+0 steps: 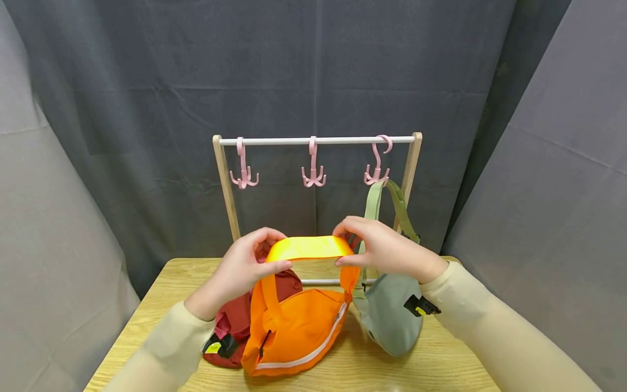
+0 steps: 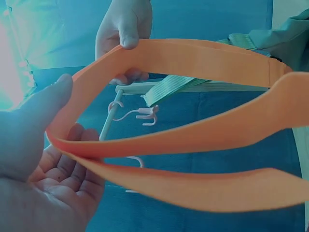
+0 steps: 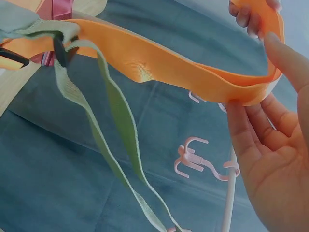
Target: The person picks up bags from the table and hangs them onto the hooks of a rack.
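Observation:
An orange bag (image 1: 301, 332) with a white zip hangs low over the front of the table, its strap (image 1: 308, 247) drawn up into a wide loop. At the loop's left end, my left hand (image 1: 252, 258) pinches the strap between thumb and fingers. My right hand (image 1: 384, 247) grips the opposite end the same way. In the left wrist view the orange strap (image 2: 193, 60) stretches flat between both hands. The right wrist view shows the strap (image 3: 159, 77) bending through the right hand (image 3: 275, 140).
Behind stands a rack with a white bar (image 1: 274, 141) and three pink hooks, including a middle hook (image 1: 313, 169). From the right hook (image 1: 377, 163), a grey-green bag (image 1: 394, 316) hangs by its green strap. A dark red bag (image 1: 237, 321) lies left on the wooden table (image 1: 455, 354).

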{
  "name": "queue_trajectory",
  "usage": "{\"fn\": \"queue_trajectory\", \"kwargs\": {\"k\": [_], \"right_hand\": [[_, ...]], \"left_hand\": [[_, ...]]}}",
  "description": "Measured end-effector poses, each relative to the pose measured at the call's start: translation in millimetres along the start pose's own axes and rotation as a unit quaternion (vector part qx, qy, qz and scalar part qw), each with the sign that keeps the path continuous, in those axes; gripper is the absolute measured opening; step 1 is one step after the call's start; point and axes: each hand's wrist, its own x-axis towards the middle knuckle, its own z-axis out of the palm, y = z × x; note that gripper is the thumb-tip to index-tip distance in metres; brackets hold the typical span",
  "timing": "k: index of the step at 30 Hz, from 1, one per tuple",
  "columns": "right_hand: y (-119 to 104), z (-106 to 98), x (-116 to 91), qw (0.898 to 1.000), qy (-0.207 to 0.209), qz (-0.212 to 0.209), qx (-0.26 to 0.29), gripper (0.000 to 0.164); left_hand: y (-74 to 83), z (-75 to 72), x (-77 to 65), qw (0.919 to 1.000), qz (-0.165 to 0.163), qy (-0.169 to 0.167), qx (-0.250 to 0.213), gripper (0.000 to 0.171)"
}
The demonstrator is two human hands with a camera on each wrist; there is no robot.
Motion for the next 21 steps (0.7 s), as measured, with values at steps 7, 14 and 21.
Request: {"fn": "queue_trajectory", "kwargs": {"k": [7,14,21], "right_hand": [[2,-9,7,1.0,0.021,-0.008,0.008,0.044],[2,-18,11,1.0,0.023,0.0,0.01,0.046],[2,-25,14,0.999,0.03,-0.009,0.012,0.044]], "left_hand": [[8.8,-6.7,9.2,0.9999,-0.001,0.003,0.014,0.041],[11.3,-12.4,16.7,0.9999,0.002,-0.004,0.016,0.043],[14.4,-15.3,21.3,0.9998,0.012,-0.007,0.016,0.043]]}}
